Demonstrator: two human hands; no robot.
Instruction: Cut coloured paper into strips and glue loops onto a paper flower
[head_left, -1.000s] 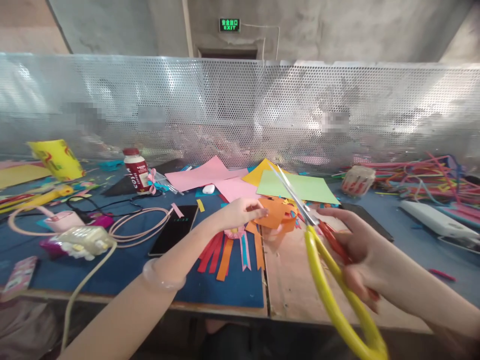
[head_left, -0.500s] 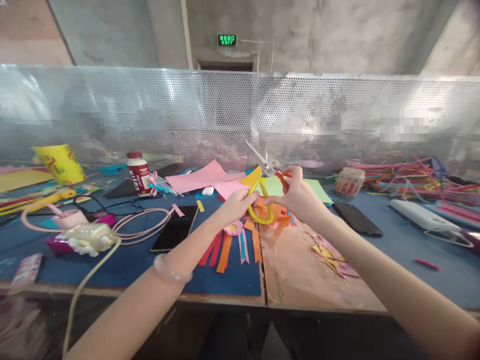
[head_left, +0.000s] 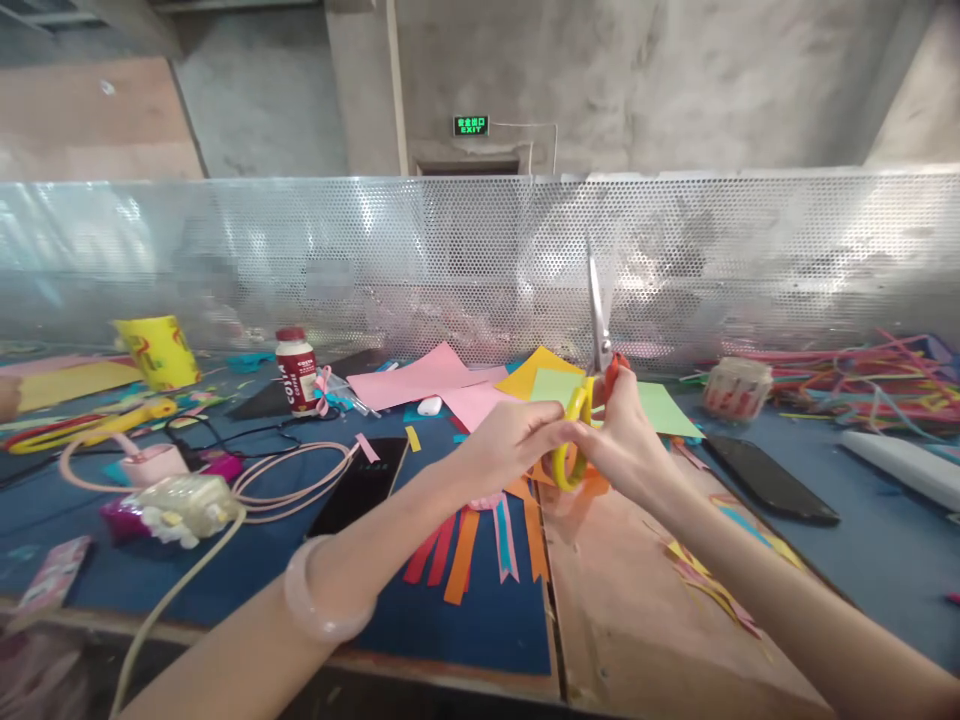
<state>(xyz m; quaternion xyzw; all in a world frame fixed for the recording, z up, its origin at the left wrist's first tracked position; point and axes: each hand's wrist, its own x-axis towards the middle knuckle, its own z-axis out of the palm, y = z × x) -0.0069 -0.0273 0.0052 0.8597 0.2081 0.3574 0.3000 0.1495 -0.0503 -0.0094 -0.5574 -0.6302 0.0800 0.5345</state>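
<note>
In front of me I hold a pair of scissors [head_left: 600, 330], blades pointing up and slightly apart, with one yellow handle loop and one orange-red one. My left hand [head_left: 506, 440] is closed with its fingertips at the yellow loop. My right hand [head_left: 626, 425] is wrapped round the handles from the other side. Beneath the hands lies orange paper [head_left: 596, 487], partly hidden. A pink rosette [head_left: 487, 502] with red, orange, pink and blue ribbon tails sits just below my left hand. Behind them are light green paper [head_left: 667, 408], yellow paper [head_left: 544, 362] and pink paper [head_left: 420, 376].
Left are a phone [head_left: 358, 490], a bottle [head_left: 297, 370], a yellow cup [head_left: 159, 352] and a coiled cable [head_left: 292, 480]. Right are a black phone [head_left: 772, 480], a jar [head_left: 737, 388] and colored strips [head_left: 847, 375]. Another person's hand [head_left: 7, 397] shows at the left edge.
The scissors have swung from leaning left to nearly upright and moved right with both hands. The hands are closer together. My view has tilted upward and shifted left.
</note>
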